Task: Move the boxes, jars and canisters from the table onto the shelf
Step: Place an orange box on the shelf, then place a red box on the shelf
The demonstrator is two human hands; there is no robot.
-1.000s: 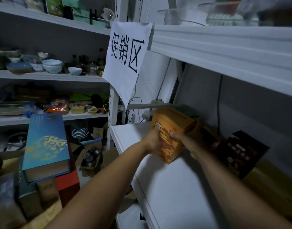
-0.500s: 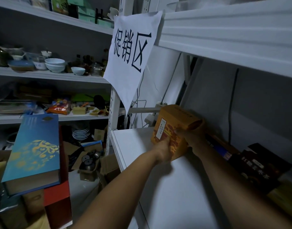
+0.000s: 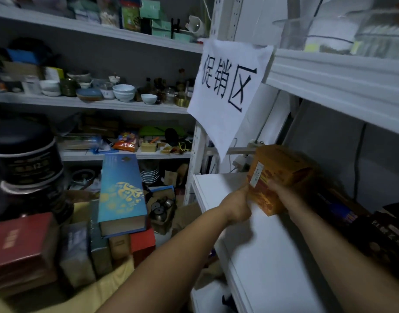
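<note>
An orange box (image 3: 277, 172) with a white label strip stands on the white shelf board (image 3: 268, 256), near its back left end. My left hand (image 3: 238, 205) grips its near left corner. My right hand (image 3: 282, 193) holds its front face, fingers curled over it. On the table at the left stand a blue box with a gold pattern (image 3: 120, 190), a red box (image 3: 20, 242), a black canister (image 3: 24, 159) and several smaller boxes.
Dark boxes (image 3: 379, 231) lie on the same shelf at the right. A white paper sign (image 3: 227, 91) hangs from the upper shelf edge, just above the orange box. The back shelves hold bowls (image 3: 124, 91), jars and packets. Cardboard boxes sit on the floor.
The orange box has settled lower on the shelf board, both hands still on it. The view has swung left, bringing more of the table into sight.
</note>
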